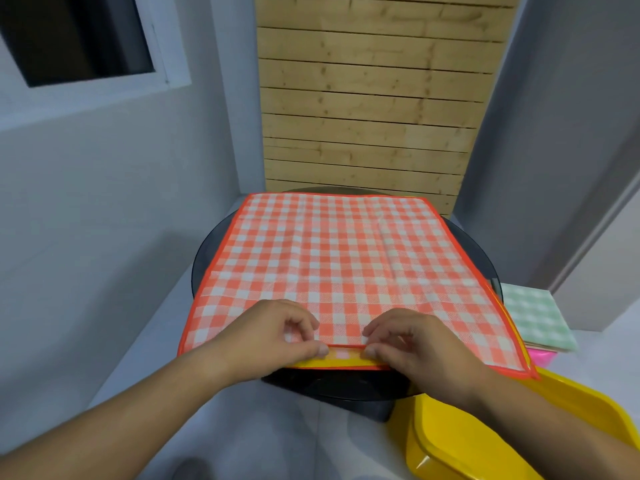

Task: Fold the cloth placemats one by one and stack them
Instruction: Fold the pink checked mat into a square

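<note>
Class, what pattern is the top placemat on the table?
The top placemat: orange-and-white check, orange border; head view.

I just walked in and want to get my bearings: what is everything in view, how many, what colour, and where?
orange checked placemat: one, orange and white, spread flat on the table
yellow placemat: one, yellow, under the orange one, only its near edge shows
green checked placemat: one, pale green and white, right of the table
pink thing: one, pink, under the green placemat
round table: one, dark, centre
yellow tub: one, yellow, bottom right
wooden panel: one, light wood, behind the table
window: one, white frame, upper left
left hand: pinches the orange placemat's near edge
right hand: pinches the same edge
</note>
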Demonstrator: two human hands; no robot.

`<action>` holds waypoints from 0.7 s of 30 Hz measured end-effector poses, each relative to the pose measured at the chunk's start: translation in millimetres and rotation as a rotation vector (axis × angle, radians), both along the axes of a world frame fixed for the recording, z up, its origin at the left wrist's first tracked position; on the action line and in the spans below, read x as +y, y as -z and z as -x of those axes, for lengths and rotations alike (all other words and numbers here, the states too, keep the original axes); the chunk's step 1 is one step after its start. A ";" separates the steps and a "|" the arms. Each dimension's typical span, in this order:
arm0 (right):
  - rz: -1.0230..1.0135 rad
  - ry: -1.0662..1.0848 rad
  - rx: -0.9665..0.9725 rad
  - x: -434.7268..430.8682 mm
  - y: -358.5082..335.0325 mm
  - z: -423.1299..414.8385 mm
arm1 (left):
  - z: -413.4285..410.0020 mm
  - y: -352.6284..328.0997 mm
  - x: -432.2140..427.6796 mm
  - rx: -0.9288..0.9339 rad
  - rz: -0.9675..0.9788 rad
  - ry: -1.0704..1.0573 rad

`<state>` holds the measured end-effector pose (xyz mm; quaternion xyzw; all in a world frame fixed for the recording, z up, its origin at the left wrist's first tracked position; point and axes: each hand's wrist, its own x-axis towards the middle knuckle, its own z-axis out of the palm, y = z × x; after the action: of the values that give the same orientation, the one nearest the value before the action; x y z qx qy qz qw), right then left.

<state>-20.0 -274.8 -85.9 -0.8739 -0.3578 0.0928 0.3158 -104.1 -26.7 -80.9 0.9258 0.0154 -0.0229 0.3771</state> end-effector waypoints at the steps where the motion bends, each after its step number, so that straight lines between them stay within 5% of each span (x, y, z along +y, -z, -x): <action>1: -0.007 0.012 -0.007 0.6 -2.6 -0.5 | 0.8 -2.9 -0.7 -0.010 0.017 -0.014; 9: -0.034 0.087 -0.193 8.5 -48.4 -14.5 | -9.4 -45.7 1.4 -0.136 0.036 -0.056; 15: 0.046 0.159 -0.421 16.2 -93.5 -59.3 | -69.0 -96.8 22.0 -0.274 -0.152 -0.085; 21: 0.203 0.226 -0.684 47.3 -98.1 -143.5 | -160.7 -115.4 46.6 -0.187 -0.450 -0.125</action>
<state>123.5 -227.5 12.2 -0.9152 -0.3329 -0.2051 0.0978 56.6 19.9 34.5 0.9817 0.0425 0.0903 0.1620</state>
